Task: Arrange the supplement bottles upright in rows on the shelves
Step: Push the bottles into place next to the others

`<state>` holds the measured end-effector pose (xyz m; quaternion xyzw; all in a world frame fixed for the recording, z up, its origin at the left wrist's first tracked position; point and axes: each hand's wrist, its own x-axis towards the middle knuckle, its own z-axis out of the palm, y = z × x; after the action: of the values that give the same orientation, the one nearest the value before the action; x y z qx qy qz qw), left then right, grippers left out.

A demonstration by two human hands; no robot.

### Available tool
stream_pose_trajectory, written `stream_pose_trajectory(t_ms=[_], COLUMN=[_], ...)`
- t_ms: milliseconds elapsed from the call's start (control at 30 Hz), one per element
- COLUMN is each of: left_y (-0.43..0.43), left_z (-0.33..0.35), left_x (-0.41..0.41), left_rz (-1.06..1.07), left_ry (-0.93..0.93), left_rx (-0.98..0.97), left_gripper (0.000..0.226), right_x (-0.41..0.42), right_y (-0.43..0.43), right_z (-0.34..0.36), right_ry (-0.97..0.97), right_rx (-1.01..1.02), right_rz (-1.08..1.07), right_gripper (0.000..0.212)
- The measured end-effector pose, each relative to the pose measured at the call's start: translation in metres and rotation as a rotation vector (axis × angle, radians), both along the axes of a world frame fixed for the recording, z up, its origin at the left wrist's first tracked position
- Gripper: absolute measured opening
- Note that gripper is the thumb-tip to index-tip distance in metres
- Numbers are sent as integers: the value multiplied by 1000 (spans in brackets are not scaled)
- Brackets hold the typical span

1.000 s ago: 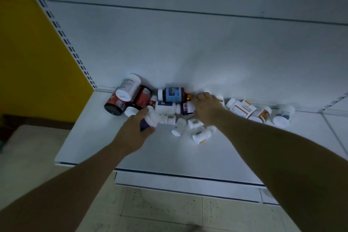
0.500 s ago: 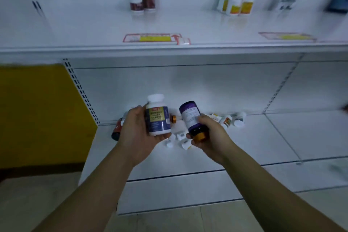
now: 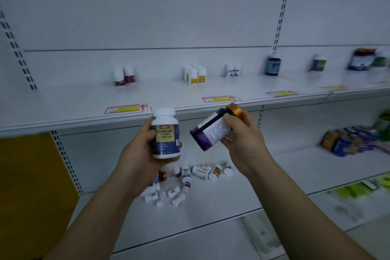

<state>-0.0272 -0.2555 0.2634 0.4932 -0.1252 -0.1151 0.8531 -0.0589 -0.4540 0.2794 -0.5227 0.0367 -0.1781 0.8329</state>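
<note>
My left hand (image 3: pixel 140 150) grips a white bottle with a dark blue and yellow label (image 3: pixel 166 134), held upright in front of the upper shelf's edge. My right hand (image 3: pixel 242 140) grips a dark purple bottle with an orange cap (image 3: pixel 213 131), tilted with the cap up and to the right. Several small bottles lie in a pile (image 3: pixel 185 181) on the lower shelf (image 3: pixel 285 167), beneath my hands. On the upper shelf (image 3: pixel 84 101) stand upright groups: two white bottles with red labels (image 3: pixel 124 75), several with yellow labels (image 3: pixel 195 74), two more white ones (image 3: pixel 232 69).
Further right on the upper shelf stand a dark blue bottle (image 3: pixel 272 65), another bottle (image 3: pixel 319 63) and a blurred jar (image 3: pixel 361 59). Price tags (image 3: pixel 126 108) lie along the shelf front. Colourful packets (image 3: pixel 346 141) sit at the right of the lower shelf. A yellow panel (image 3: pixel 27 175) is at left.
Both hands lifted one bottle each out of the pile on the lower shelf and raised them to the upper shelf's edge. The purple bottle turned cap-up. My view swung upward.
</note>
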Motion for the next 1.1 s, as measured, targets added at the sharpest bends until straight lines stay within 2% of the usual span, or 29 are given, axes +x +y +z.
stream_pose_trajectory(t_ms=[100,200,267,333,433,500,633,700,833,900,1000,1100], left_y=[-28,-57,-76,-92,-112,-123,-141,-150,-178,-199,-234,-273], left_z=[26,44,54,62,72,76,81,80,80,79,75,72], left_x=[-12,-26,-35,-44,-53,-56,-56,-49,-27,-15,-3,-3], left_rz=[2,-11,-27,-58,-93,-96,-117,-136,-212,-268,-364,-446], left_ry=[-22,-17,-15,-20,-51,-75,-95,-111,-131,-134,-160,-166], left_rx=[-4,20,-2,-43,-101,-124,-118,-85,-57,-64,-75,-81], left_gripper=[36,39,39,39,49,52,54,54,53,51,49,47], right_x=[-4,-15,-21,-25,-24,-22,-22,-23,-27,-28,-38,-53], right_y=[-19,-40,-52,-64,-88,-103,-124,-131,-153,-171,-204,-237], right_z=[33,60,73,80,84,85,83,82,87,89,88,86], right_ry=[-18,6,-18,-98,-199,-172,-80,-110,-171,-119,-29,-37], right_rx=[176,214,188,120,-3,-27,54,56,-77,-67,4,-11], right_rz=[120,282,359,403,377,381,468,446,272,184,111,7], right_gripper=[23,28,23,32,35,34,38,47,47,49,39,50])
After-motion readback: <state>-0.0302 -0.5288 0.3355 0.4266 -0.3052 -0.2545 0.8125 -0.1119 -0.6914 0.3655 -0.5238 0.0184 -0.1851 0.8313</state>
